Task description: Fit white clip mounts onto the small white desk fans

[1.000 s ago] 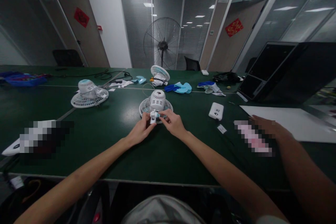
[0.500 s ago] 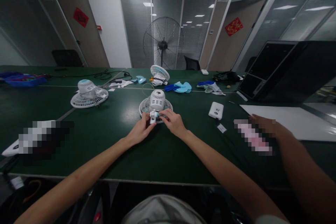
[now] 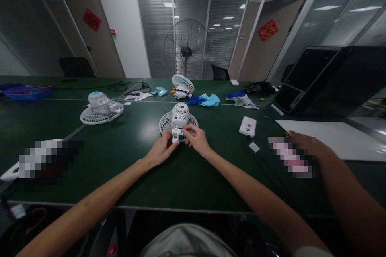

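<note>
A small white fan lies grille-down on the green table, its vented motor housing facing up. A white bracket sticks out from its near side, and the fingers of my left hand are closed around it. On the bracket's right side is a light blue knob. My right hand pinches at that knob with thumb and forefinger. The fingertips cover part of the knob and the near edge of the grille.
Another white fan lies to the left, and a third stands behind. Light blue fan blades and gloves lie farther back. A white power bank sits to the right, near another person's hand.
My right hand's fingers have shifted and turned slightly at the light blue knob. My left hand keeps its hold on the bracket, and the fan stays in place.
</note>
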Motion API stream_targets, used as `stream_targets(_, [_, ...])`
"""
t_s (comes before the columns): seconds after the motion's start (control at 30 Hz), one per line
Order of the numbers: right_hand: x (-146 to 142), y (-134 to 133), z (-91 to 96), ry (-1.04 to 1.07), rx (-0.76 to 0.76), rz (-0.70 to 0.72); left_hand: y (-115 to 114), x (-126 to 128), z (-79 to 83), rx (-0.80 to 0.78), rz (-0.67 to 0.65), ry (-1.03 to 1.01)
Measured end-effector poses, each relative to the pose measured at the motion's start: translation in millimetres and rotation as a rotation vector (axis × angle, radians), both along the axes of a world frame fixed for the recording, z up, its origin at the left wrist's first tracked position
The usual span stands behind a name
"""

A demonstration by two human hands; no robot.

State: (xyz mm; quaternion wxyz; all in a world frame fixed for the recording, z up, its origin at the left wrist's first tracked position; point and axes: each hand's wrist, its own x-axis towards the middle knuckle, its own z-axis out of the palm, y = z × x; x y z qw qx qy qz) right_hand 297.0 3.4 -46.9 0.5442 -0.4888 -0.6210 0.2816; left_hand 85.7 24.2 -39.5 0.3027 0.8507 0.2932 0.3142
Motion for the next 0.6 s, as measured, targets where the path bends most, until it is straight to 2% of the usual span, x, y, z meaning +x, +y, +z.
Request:
stream_targets(0.23, [6.1,-9.6,6.9,-0.289,0.277,-0.084,0.5,0.0,0.8,0.018,0.01,0.008])
stream_targets(0.4, [9.4,-14.9,6.4,-0.407,0.314,-0.076,1.0,-1.1,1.5,0.01,-0.01,0.0])
stream_targets(0.6, [13.1,-8.7,-1.1,-0.423,0.276,-0.061,0.2,-0.7,1.9,0.014,-0.006,-0.011])
